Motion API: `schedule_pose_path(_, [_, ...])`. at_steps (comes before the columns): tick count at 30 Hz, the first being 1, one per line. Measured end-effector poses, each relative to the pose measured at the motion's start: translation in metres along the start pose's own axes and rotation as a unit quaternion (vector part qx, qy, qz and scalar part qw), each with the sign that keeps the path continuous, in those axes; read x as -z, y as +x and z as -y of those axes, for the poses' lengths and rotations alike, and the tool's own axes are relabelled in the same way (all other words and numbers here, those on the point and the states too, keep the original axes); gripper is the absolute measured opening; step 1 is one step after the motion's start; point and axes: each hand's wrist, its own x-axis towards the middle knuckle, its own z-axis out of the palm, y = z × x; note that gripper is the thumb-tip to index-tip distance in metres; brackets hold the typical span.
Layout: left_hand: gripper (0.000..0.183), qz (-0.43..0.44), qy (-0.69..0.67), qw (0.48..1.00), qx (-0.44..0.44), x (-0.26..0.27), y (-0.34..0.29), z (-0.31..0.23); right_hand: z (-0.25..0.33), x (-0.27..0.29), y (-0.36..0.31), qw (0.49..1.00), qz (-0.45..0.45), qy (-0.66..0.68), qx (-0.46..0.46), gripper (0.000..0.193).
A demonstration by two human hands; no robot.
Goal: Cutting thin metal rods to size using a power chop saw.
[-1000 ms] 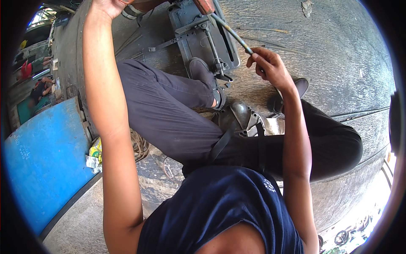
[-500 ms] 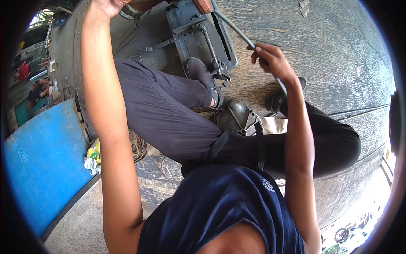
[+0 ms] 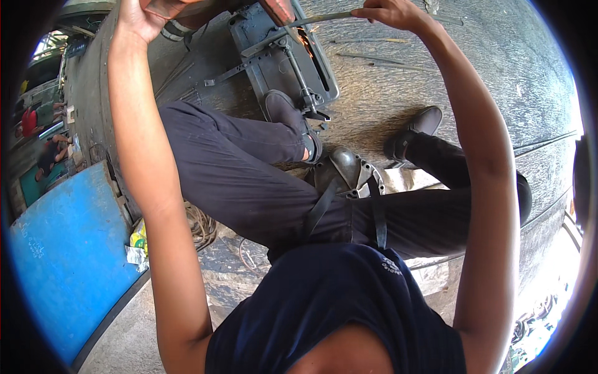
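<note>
At the top edge, my left hand [image 3: 140, 22] is closed on an orange-red part of a cut-off saw [image 3: 167, 7], likely its handle; the frame cuts off part of the fingers. My right hand [image 3: 391, 12] pinches a thin metal rod [image 3: 324, 17]. The rod's far end reaches the saw's orange-red guard [image 3: 277, 11]. Orange sparks [image 3: 305, 42] fly just below that spot. Under it lies the saw's grey base [image 3: 274, 78] with its clamp screw [image 3: 300, 71]. The cutting disc is hidden.
Thin metal rods [image 3: 380, 60] lie on the worn floor to the right of the saw. My shoes [image 3: 427, 119] stand close to the base. A dark metal housing [image 3: 342, 171] sits between my legs. On the left are a blue panel [image 3: 68, 230] and coiled cable [image 3: 198, 225]; people [image 3: 53, 153] sit farther off.
My right hand has moved up and away, bringing the rod from a steep slant to nearly level against the saw. Sparks have appeared. My left hand stays on the saw, slightly lower in view.
</note>
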Motion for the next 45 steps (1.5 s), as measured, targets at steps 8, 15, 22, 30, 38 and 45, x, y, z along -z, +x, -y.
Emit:
schedule_pose_path(8, [0.047,0.008,-0.005,1.0,-0.006,-0.003,0.001,-0.001,-0.003,-0.006,0.002,0.999,0.039,-0.022,-0.026,0.049])
schedule_pose_path(15, [0.045,0.005,-0.021,1.0,0.02,-0.001,0.004,-0.002,-0.017,-0.009,0.003,0.999,0.033,-0.011,0.035,0.045])
schedule_pose_path(22, [0.049,0.015,-0.033,0.999,0.008,0.005,0.009,0.001,-0.047,-0.017,-0.029,0.995,-0.024,0.075,-0.054,0.041])
schedule_pose_path(30, [0.049,0.038,-0.051,0.997,0.042,0.011,0.014,0.004,-0.105,-0.033,-0.088,0.629,-0.36,0.662,-0.189,0.041])
schedule_pose_path(38, [0.047,0.048,-0.061,0.996,0.038,0.01,0.012,0.005,-0.176,-0.116,-0.122,0.891,-0.203,0.115,-0.389,0.027])
schedule_pose_path(45, [0.049,0.053,-0.036,0.997,0.038,0.009,0.01,0.001,-0.157,-0.139,-0.109,0.812,-0.25,0.204,-0.486,0.036])
